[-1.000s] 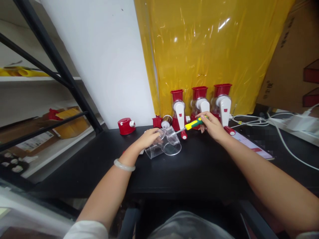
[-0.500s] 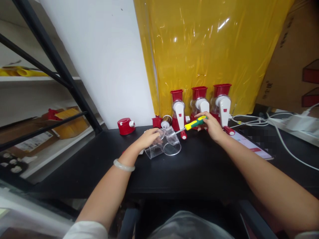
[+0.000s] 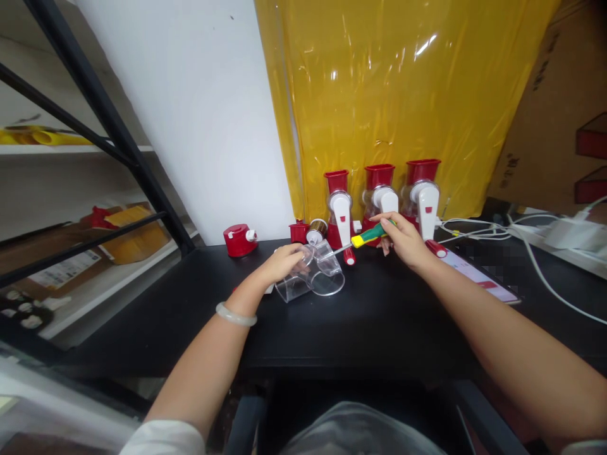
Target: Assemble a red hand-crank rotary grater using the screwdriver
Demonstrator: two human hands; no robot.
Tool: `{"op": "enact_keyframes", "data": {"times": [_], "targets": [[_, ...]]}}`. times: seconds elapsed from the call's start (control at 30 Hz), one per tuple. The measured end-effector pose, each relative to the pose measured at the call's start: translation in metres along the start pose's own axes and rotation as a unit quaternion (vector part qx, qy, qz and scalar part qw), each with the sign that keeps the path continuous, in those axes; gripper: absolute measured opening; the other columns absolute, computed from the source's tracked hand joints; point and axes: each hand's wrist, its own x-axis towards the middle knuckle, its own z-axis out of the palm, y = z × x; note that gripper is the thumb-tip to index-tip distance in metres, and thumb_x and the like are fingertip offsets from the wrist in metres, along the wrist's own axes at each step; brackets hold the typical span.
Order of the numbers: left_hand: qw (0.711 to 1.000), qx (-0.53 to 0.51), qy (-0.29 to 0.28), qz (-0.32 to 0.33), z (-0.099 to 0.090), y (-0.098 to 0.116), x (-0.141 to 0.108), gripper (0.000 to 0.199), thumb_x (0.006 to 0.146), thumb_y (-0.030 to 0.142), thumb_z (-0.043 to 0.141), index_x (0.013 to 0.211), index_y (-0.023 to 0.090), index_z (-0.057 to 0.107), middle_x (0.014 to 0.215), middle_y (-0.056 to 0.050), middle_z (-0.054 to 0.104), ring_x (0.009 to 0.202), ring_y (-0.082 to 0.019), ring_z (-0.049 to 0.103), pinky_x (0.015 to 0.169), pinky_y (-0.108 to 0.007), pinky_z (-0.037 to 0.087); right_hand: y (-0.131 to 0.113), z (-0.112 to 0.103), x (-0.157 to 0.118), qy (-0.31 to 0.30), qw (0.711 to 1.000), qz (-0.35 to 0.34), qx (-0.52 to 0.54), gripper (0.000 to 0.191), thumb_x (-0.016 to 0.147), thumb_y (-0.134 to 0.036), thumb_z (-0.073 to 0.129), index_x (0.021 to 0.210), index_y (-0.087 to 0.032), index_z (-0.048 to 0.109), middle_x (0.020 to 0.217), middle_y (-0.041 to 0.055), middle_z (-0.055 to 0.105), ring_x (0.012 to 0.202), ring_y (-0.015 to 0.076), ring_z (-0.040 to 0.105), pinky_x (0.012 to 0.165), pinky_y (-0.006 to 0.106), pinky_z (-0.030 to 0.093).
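My left hand [image 3: 286,261] grips a clear plastic housing [image 3: 327,283] on the black table. In my right hand [image 3: 399,237] is a green and yellow screwdriver [image 3: 372,235], its handle pinched by the fingers. The screwdriver's metal shaft points left and its tip meets the upper part of the clear housing. Just behind the housing are a metal drum [image 3: 317,228] with a white end and a small red part [image 3: 298,232]. A round red base [image 3: 239,241] with a white knob lies left of my left hand.
Three red and white crank graters [image 3: 339,212] stand along the yellow sheet at the back. A phone-like device [image 3: 484,278] and white cables [image 3: 535,246] lie at the right. Black-framed shelves [image 3: 95,142] stand at the left.
The screwdriver handle has rotated in my right hand, showing more green on top, and the fingers have shifted slightly. My left hand and the clear housing look unmoved.
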Motion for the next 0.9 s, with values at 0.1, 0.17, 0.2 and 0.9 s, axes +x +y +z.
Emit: {"op": "enact_keyframes", "data": {"times": [0.1,0.17,0.2,0.9], "targets": [[1.0,-0.004,-0.001,0.004,-0.0001,0.0005,-0.0005,0.036,0.079,0.034,0.05,0.106,0.014,0.063,0.081,-0.01,0.075,0.073,-0.025,0.073,0.058,-0.029,0.05,0.0019,-0.0006,0.0002,-0.006,1.0,-0.005,-0.021,0.041,0.088,-0.06,0.054,0.099,-0.022,0.06,0.04,-0.0089,0.044,0.034,0.0117,0.046,0.044,0.026,0.044],[1.0,-0.004,-0.003,0.003,0.0,0.0012,-0.0009,0.035,0.079,0.034,0.05,0.106,0.014,0.063,0.081,-0.011,0.075,0.073,-0.025,0.073,0.057,-0.028,0.05,0.0028,-0.0006,0.0005,-0.005,1.0,-0.003,-0.031,0.04,0.089,-0.06,0.052,0.097,-0.022,0.061,0.04,-0.0087,0.043,0.034,0.0119,0.046,0.045,0.028,0.045],[1.0,-0.002,-0.004,0.0,0.0001,0.0017,-0.0011,0.035,0.079,0.033,0.05,0.105,0.014,0.062,0.081,-0.01,0.075,0.073,-0.024,0.073,0.057,-0.028,0.049,0.0032,-0.0005,0.0006,-0.002,0.999,-0.002,-0.032,0.039,0.09,-0.06,0.051,0.096,-0.022,0.061,0.041,-0.008,0.044,0.035,0.0123,0.046,0.045,0.028,0.045],[1.0,0.001,-0.003,0.001,0.0007,0.0011,-0.0008,0.033,0.08,0.035,0.049,0.103,0.015,0.062,0.08,-0.01,0.075,0.073,-0.025,0.073,0.056,-0.028,0.049,-0.002,0.0039,0.0011,0.006,0.998,0.036,0.059,0.025,0.083,-0.042,0.06,0.098,-0.022,0.06,0.067,-0.0032,0.057,0.048,0.012,0.057,0.047,0.028,0.051]]}}
